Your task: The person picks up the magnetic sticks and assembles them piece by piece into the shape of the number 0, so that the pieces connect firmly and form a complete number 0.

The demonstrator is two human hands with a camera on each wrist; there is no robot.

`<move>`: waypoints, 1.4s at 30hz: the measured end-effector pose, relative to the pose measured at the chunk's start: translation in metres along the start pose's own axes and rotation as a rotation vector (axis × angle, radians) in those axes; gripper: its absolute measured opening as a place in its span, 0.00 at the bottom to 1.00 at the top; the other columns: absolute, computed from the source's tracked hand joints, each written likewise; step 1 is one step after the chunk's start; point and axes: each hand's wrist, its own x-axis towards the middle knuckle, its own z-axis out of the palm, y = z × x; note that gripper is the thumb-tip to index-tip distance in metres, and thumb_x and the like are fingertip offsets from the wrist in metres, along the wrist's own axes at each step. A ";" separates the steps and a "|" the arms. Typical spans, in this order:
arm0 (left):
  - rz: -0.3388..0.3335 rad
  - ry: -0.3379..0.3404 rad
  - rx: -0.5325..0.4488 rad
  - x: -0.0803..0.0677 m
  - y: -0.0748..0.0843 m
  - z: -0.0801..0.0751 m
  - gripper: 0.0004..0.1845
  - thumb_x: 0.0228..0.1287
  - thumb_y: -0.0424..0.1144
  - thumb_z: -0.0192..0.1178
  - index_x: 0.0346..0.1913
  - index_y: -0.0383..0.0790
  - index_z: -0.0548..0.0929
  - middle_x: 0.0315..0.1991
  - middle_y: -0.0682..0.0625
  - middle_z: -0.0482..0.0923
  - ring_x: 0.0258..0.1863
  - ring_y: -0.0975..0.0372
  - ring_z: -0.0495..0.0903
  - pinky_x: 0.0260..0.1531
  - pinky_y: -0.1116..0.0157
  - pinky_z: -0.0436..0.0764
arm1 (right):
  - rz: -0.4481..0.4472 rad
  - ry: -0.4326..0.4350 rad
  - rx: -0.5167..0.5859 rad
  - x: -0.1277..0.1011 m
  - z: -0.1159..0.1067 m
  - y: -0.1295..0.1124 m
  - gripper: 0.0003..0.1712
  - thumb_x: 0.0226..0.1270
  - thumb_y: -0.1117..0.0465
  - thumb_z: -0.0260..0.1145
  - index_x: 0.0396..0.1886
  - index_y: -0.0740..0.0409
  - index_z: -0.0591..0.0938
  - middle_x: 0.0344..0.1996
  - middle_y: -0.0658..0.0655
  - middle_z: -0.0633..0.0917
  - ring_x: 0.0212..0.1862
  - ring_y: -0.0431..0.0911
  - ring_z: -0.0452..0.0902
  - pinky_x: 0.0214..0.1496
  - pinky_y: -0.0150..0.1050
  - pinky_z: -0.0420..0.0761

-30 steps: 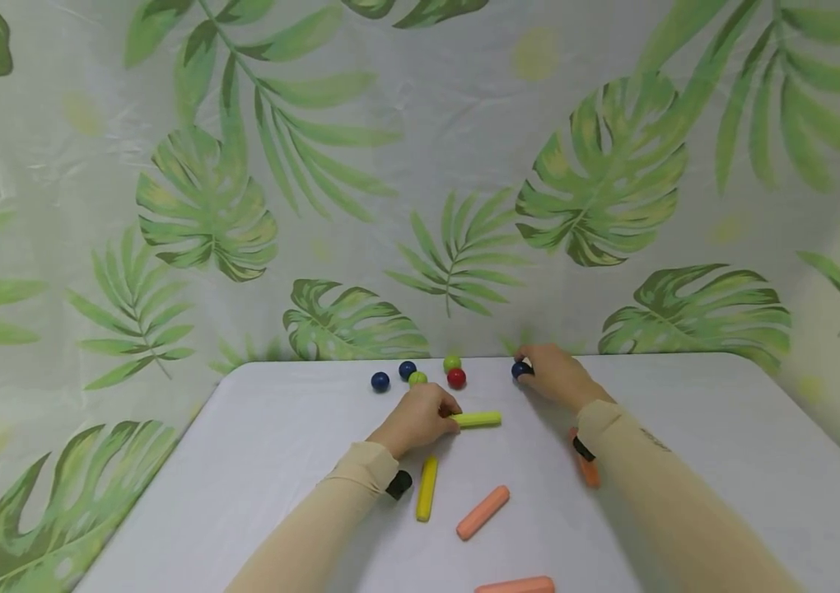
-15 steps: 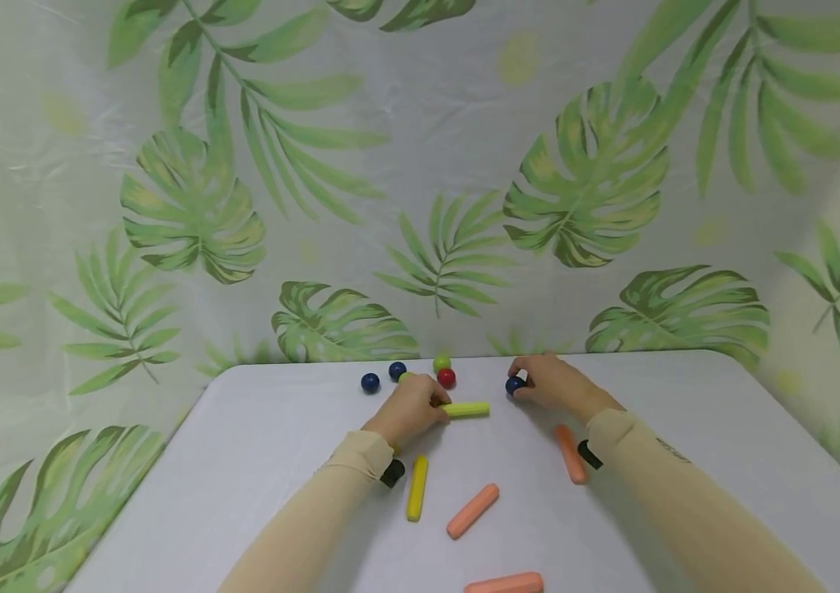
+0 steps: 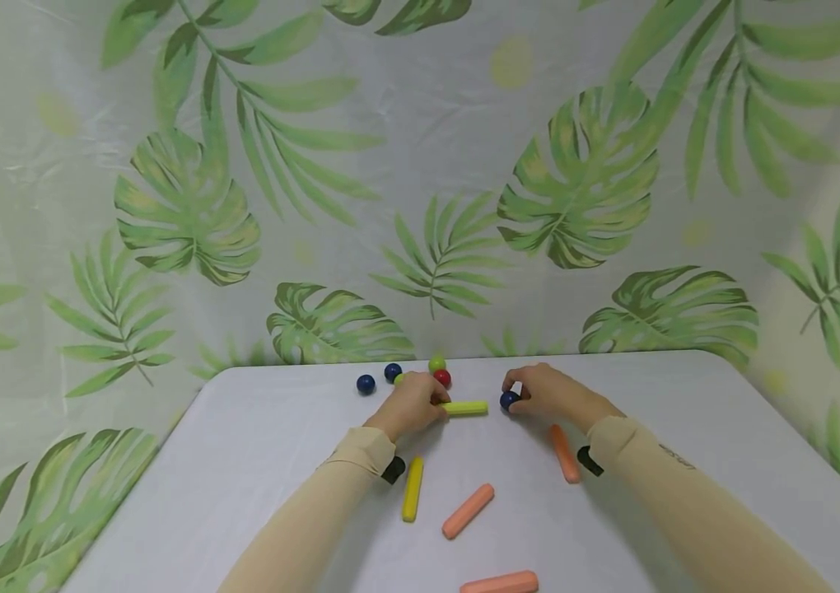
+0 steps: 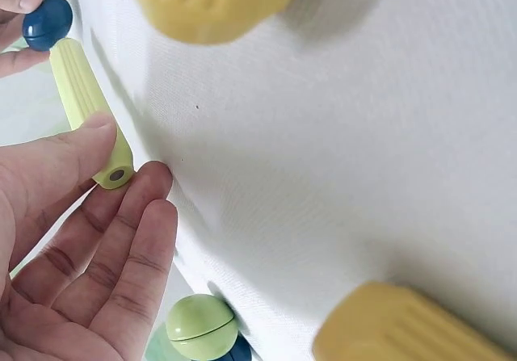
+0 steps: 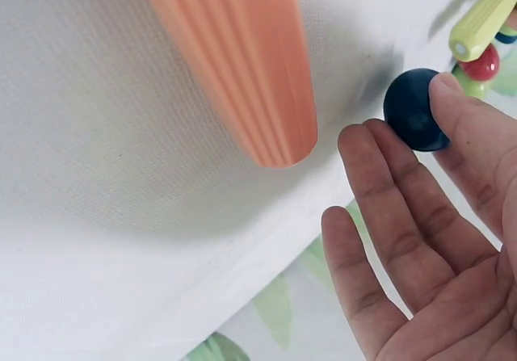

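Note:
My left hand (image 3: 408, 409) pinches a light yellow-green fluted stick (image 3: 467, 408) by its left end, between thumb and fingers. A small dark grey disc shows in that end of the stick in the left wrist view. My right hand (image 3: 555, 394) holds a dark blue ball (image 3: 509, 401) with thumb and fingertips, the other fingers spread loosely in the right wrist view. The ball sits just off the stick's right end in the head view and overlaps that end in the left wrist view. A thin seam runs round the blue ball (image 4: 47, 23).
Behind my left hand lie two blue balls (image 3: 366, 384), a red ball (image 3: 441, 378) and green balls (image 3: 437, 364). Nearer are a yellow stick (image 3: 413, 490) and three salmon sticks (image 3: 468, 511). Another yellow stick (image 4: 214, 2) shows in the left wrist view. A leaf-print curtain (image 3: 301, 206) hangs behind the table.
My right hand has brought the blue ball from the table's back edge nearer and leftward, close to the stick's right end. My left hand keeps its pinch on the stick, nearly in place.

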 end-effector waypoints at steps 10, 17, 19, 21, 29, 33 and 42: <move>0.028 0.005 0.021 0.004 -0.001 0.004 0.08 0.63 0.32 0.77 0.44 0.38 0.94 0.37 0.48 0.90 0.36 0.65 0.76 0.40 0.69 0.78 | 0.033 -0.041 -0.013 0.000 0.005 -0.006 0.16 0.72 0.60 0.76 0.55 0.57 0.85 0.37 0.55 0.89 0.37 0.42 0.81 0.43 0.40 0.83; 0.019 -0.008 0.010 0.004 -0.002 0.006 0.08 0.62 0.31 0.78 0.44 0.37 0.94 0.38 0.48 0.91 0.36 0.64 0.80 0.43 0.67 0.82 | 0.044 -0.044 0.001 0.003 0.010 -0.011 0.16 0.71 0.60 0.76 0.55 0.56 0.86 0.37 0.54 0.89 0.37 0.42 0.82 0.45 0.41 0.84; 0.016 -0.010 0.007 0.003 -0.001 0.006 0.08 0.62 0.31 0.78 0.44 0.37 0.94 0.38 0.48 0.92 0.36 0.64 0.81 0.43 0.67 0.83 | 0.047 -0.046 0.003 0.005 0.011 -0.011 0.16 0.71 0.59 0.77 0.55 0.55 0.86 0.36 0.54 0.89 0.37 0.42 0.82 0.45 0.41 0.84; 0.023 -0.012 0.005 0.003 0.000 0.006 0.08 0.62 0.30 0.78 0.44 0.36 0.94 0.38 0.47 0.92 0.36 0.64 0.81 0.43 0.67 0.83 | 0.050 -0.047 0.003 0.005 0.012 -0.011 0.16 0.71 0.59 0.77 0.55 0.55 0.86 0.36 0.53 0.89 0.36 0.42 0.82 0.45 0.41 0.84; 0.035 -0.008 0.017 0.006 0.005 0.008 0.09 0.62 0.31 0.78 0.44 0.37 0.94 0.37 0.49 0.90 0.34 0.66 0.77 0.40 0.69 0.80 | 0.059 -0.037 -0.003 0.003 0.010 -0.009 0.14 0.70 0.60 0.77 0.52 0.54 0.86 0.35 0.52 0.89 0.35 0.41 0.81 0.44 0.40 0.84; 0.022 -0.014 0.031 0.006 0.004 0.009 0.09 0.63 0.32 0.77 0.46 0.37 0.94 0.36 0.50 0.89 0.34 0.66 0.77 0.40 0.69 0.79 | 0.063 -0.038 0.005 0.005 0.010 -0.010 0.14 0.70 0.61 0.77 0.52 0.54 0.87 0.34 0.52 0.89 0.34 0.41 0.81 0.44 0.39 0.83; 0.010 -0.019 0.029 0.006 0.004 0.011 0.10 0.66 0.32 0.75 0.48 0.37 0.92 0.36 0.48 0.87 0.36 0.62 0.78 0.42 0.66 0.81 | 0.073 -0.044 -0.007 0.004 0.007 -0.013 0.13 0.69 0.61 0.78 0.51 0.55 0.87 0.34 0.52 0.88 0.34 0.41 0.80 0.44 0.40 0.83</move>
